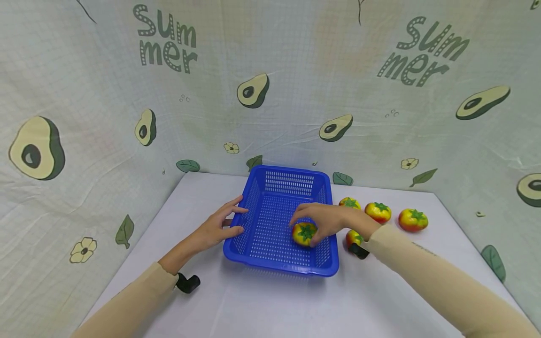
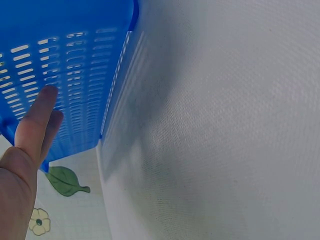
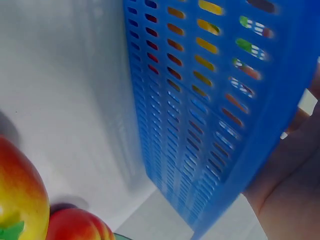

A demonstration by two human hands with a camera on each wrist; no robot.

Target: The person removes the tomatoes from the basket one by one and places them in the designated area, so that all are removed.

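Observation:
A blue slotted plastic basket [image 1: 279, 270] stands on the white table. Inside, toward its right side, sits a red-and-yellow tomato [image 1: 302, 234] with a green leafy top. My right hand [image 1: 327, 218] reaches over the basket's right wall, thumb and fingers curled about the tomato; in the right wrist view the basket wall [image 3: 200, 150] hides most of that hold. At the left rim rests my left hand [image 1: 215, 227], fingers spread and fairly straight. The left wrist view shows two of its fingers [image 2: 37, 120] extended along the outside of the slotted wall.
Several more tomatoes lie right of the basket, among them one far right [image 1: 413, 220], one beside it [image 1: 377, 212] and one partly behind the right wrist camera [image 1: 359, 251]. A cloth backdrop [image 1: 296, 94] with avocado prints rises behind the table.

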